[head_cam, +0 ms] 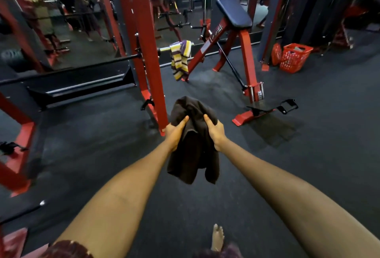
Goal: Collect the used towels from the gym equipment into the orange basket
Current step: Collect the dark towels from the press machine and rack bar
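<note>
A dark brown towel [194, 151] hangs in front of me, bunched at the top and drooping below my wrists. My left hand [174, 134] grips its left side and my right hand [216, 133] grips its right side, thumbs on top. A yellow, purple and white striped towel [180, 60] is draped over the end of a barbell [164, 48] on the red rack. The orange basket [294, 57] stands on the floor at the far right, against a mirror, with something pale inside it.
A red rack upright [148, 52] rises just left of my hands. A red incline bench [234, 13] with a dark pad stands ahead, its foot [246, 117] and a black cable handle [286, 106] on the dark rubber floor. My bare foot [218, 237] shows below.
</note>
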`<state>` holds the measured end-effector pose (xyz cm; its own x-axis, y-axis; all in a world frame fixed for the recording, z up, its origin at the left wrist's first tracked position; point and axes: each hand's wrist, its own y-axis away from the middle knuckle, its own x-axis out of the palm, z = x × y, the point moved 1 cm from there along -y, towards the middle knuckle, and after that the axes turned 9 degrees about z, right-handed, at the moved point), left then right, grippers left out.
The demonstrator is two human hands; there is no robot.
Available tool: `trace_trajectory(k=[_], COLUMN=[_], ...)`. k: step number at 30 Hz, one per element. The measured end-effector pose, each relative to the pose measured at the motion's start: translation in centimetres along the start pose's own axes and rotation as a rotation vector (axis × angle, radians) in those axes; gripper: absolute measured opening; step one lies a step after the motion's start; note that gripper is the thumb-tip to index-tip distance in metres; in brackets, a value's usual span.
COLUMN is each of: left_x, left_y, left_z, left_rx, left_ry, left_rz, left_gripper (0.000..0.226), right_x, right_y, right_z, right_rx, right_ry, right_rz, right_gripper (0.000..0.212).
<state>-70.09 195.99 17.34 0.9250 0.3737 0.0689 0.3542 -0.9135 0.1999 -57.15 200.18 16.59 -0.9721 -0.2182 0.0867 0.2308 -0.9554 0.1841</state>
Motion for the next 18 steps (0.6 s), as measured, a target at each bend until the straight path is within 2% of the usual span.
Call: trace_trajectory(k=[3,9,14,18], left_x=[2.4,6.7,9.1,10.3], left_y=[-6.3,-18.6,-27.6,-36.5], left_z=[-1.5,-5.3,-6.0,-5.6], left_rx=[0.002,-0.037,-0.113,-0.084], left_ry=[0.006,0.106,0.280,0.319], left_rz=[-0.016,-0.111,-0.179,-0.229], left_gripper=[0.044,0.056,0.060,0.062], right_x=[-1.4,-3.1,-3.2,-2.9], right_y=[-7.2,-20.2,-29.8,-39.2], right_z=[1.6,6.4,6.9,6.9], right_rx=[0.025,0.025,0.112,0.148], right_ry=[0.009,0.000,-0.177,-0.246], right_rz=[0.033,0.070,0.101,0.181], right_gripper=[0.045,0.046,0.047,0.046])
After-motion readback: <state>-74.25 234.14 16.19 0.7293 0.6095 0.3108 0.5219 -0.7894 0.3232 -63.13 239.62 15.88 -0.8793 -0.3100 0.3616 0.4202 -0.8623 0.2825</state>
